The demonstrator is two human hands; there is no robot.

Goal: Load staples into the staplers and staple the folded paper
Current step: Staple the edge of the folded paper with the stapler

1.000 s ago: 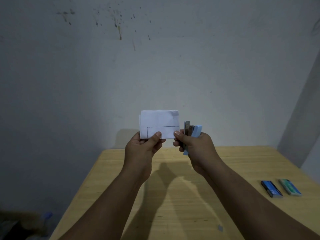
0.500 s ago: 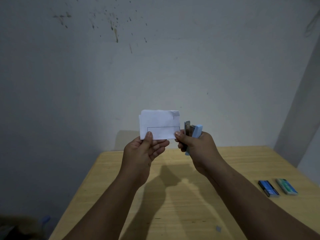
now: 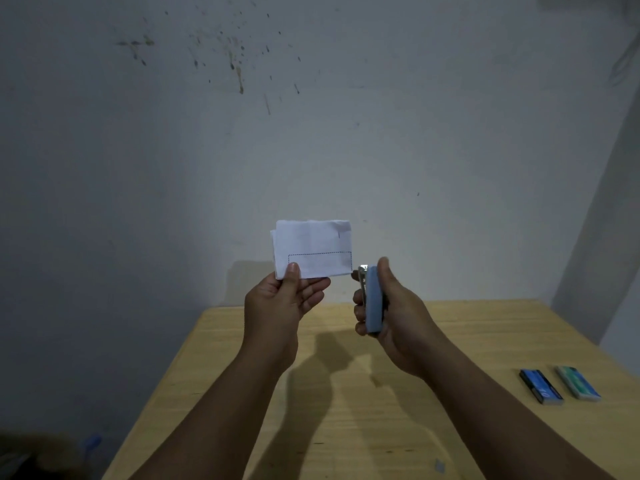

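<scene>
My left hand [image 3: 280,303] holds a folded white paper [image 3: 313,247] upright by its lower left corner, thumb on the front; a dashed rectangle is printed on its lower half. My right hand [image 3: 398,317] grips a light blue stapler [image 3: 373,299] held upright, its metal nose pointing up just below and to the right of the paper's lower right corner. Stapler and paper are apart. Both are held above the far edge of the wooden table [image 3: 346,427].
Two small boxes lie on the table at the right: a dark blue one [image 3: 541,386] and a green one [image 3: 579,382] beside it. A plain stained wall stands close behind the table. A small bit [image 3: 439,465] lies near the table's front.
My right hand has pulled the stapler away from the paper's right edge and lowered it a little. The left hand has shifted its grip towards the paper's lower left corner.
</scene>
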